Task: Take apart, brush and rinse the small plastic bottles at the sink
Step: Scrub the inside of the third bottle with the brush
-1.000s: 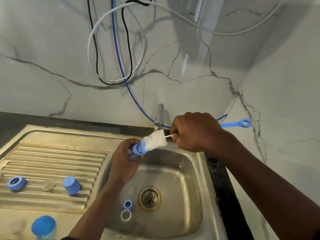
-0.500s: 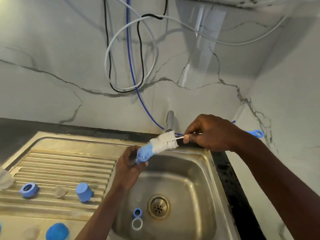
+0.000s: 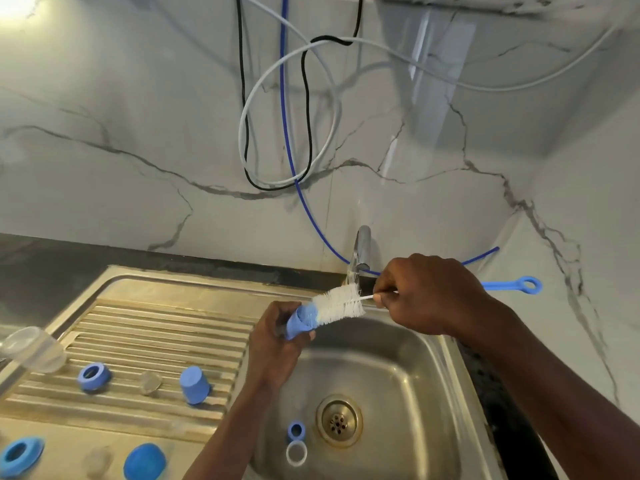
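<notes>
The left hand (image 3: 273, 351) is clenched round a small blue bottle part (image 3: 300, 322), held in the air above the sink (image 3: 398, 375), up and to the left of the drain (image 3: 338, 420); the part's open end points up and to the right. The white bristles of the bottle brush (image 3: 337, 304) sit partly inside that open end, with most of the bristle head outside it. The right hand (image 3: 429, 296), up and to the right of the drain, pinches the brush's thin white stem between thumb and fingertips just beside the bristles; the blue handle (image 3: 519, 285), with its ring end, sticks out beyond the hand. The tap (image 3: 360, 252) stands straight beyond the drain, just behind the bristles (whether water runs from it I cannot tell).

Just left of the drain, on the basin floor, lie a small blue ring (image 3: 296, 430) and a white ring (image 3: 296, 453) – close together, perhaps touching.

Farther left of the drain, on the ribbed drainboard, stand a blue cap (image 3: 194, 385), a small clear piece (image 3: 150, 382) and a blue collar (image 3: 93, 376); farthest left lies a clear bottle (image 3: 33, 349), on its side.

Left of the drain and nearer the person – on the flat strip – are a blue domed cap (image 3: 144, 461), a blurred clear piece (image 3: 97, 460) and a second blue collar (image 3: 20, 455).
</notes>
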